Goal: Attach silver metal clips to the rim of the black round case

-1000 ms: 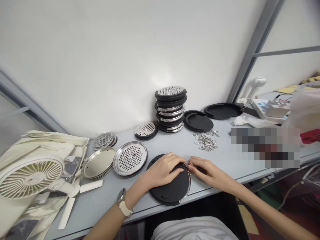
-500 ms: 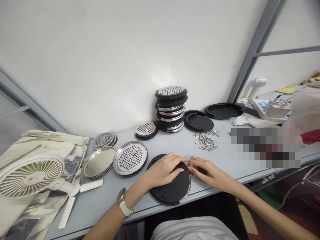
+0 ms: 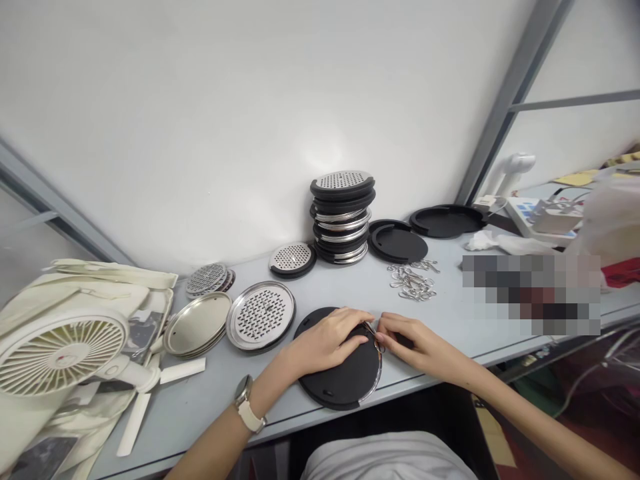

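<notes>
A black round plate (image 3: 345, 383) lies flat at the table's front edge, with a shiny metal rim showing along its right side. My left hand (image 3: 330, 340) rests over its upper part and grips it, thumb and fingertips near the right rim. At that rim my right hand (image 3: 407, 340) pinches a small metal wire clip (image 3: 381, 347); fingers partly hide where the clip meets the plate. A pile of similar metal wire clips (image 3: 413, 283) lies farther back. Left of the plate is a round metal grater (image 3: 264, 315) with a silvery rim.
Black-rimmed graters stand in a tall stack (image 3: 343, 220) by the wall, a single grater (image 3: 293, 259) beside it. Black round trays (image 3: 400, 243) lie to its right. Metal lids (image 3: 199, 323), perforated discs (image 3: 207, 280) and a white fan (image 3: 65, 357) occupy the left.
</notes>
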`<move>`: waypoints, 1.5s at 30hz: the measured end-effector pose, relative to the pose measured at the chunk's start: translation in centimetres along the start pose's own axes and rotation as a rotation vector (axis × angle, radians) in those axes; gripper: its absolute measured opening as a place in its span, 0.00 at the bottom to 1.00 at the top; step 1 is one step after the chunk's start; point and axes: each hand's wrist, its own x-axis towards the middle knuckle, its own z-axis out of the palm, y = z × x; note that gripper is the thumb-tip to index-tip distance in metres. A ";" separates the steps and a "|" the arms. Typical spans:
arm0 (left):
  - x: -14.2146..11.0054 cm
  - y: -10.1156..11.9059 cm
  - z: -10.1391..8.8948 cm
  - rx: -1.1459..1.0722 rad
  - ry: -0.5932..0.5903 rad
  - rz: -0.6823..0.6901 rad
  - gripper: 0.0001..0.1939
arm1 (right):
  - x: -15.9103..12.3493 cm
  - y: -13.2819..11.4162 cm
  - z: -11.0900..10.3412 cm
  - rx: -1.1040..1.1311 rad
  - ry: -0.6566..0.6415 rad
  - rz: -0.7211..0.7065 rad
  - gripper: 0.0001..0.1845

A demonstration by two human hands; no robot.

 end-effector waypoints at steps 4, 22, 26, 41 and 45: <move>0.0 0.0 0.0 -0.011 0.000 -0.002 0.18 | 0.0 0.0 0.1 0.012 0.002 0.019 0.18; 0.1 0.2 -0.1 0.016 -0.005 0.021 0.17 | 0.0 -0.1 0.0 0.014 0.005 0.022 0.18; 0.2 0.3 -0.1 0.039 -0.003 0.031 0.16 | 0.0 -0.1 0.0 0.012 0.010 0.017 0.18; 0.3 0.4 -0.3 0.065 -0.005 0.053 0.15 | 0.1 0.1 0.1 0.002 0.000 0.012 0.17; 0.2 0.4 -0.3 0.068 0.002 0.050 0.16 | 0.1 0.1 0.1 0.009 -0.011 0.016 0.17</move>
